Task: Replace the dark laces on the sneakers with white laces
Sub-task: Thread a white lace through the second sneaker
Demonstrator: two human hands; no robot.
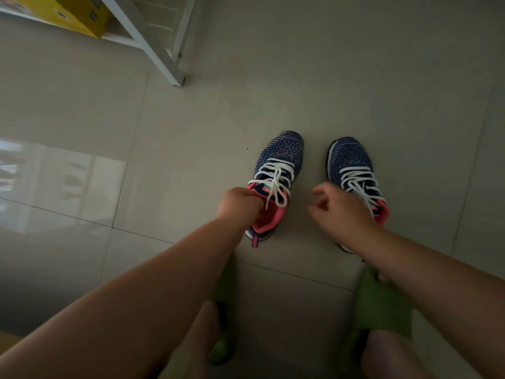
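Pale glossy floor tiles (191,110) run under everything, with thin grout lines crossing them and a bright window reflection on the left.

From the left, the left hand (240,205) reaches down to the collar of the left blue knit sneaker with a pink lining (276,184). Its fingers are curled at the pink collar edge, just beside the hanging end of the white lace; whether they actually pinch the collar cannot be told, since the fingertips are hidden behind the knuckles. The right hand (338,212) hangs in front of the right blue knit sneaker with a pink lining (355,173), fingers loosely curled inward with the thumb out to the left, and nothing shows in its grasp.

Both sneakers stand side by side on the floor, toes pointing away, a gap of bare tile between them. White flat laces (277,173) criss-cross the left sneaker and end in a tied bow; a second set of white flat laces (358,179) is threaded and knotted on the right one.

Nearer the camera, two bare legs end in green rubber slides (382,305) on the tiles. At the upper left stands a white metal shelf frame (153,36) holding a yellow cardboard box (76,15).
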